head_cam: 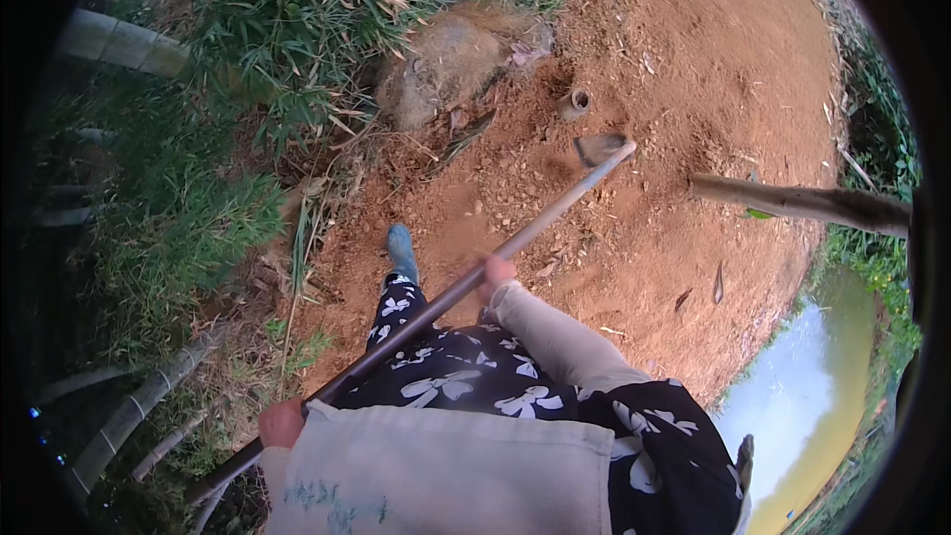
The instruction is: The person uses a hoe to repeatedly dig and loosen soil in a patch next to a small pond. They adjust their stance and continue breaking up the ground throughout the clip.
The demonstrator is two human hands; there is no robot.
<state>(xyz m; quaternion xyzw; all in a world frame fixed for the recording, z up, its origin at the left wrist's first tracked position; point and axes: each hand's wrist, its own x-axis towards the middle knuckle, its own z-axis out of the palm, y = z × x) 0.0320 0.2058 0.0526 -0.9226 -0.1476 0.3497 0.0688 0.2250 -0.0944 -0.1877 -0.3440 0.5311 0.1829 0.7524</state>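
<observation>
A long-handled hoe runs slantwise across the head view, with both my hands around its handle (453,299). My right hand (496,276) grips near the middle of the shaft. My left hand (281,422) holds it lower down, beside my hip, and the butt end reaches past it to the lower left. At the far end, the hoe's metal blade (600,149) is slightly blurred and lies at or just above loose reddish soil (531,186); contact cannot be told. A short hollow bamboo stub (575,103) stands in the soil just beyond the blade.
Bamboo foliage (312,22) and thick bamboo culms (141,401) crowd the left. A dry, fibrous mound (453,59) lies ahead. From the right juts a pole (802,202). Muddy water (810,386) lies beyond the bank at lower right. One blue boot (401,251) is on the soil.
</observation>
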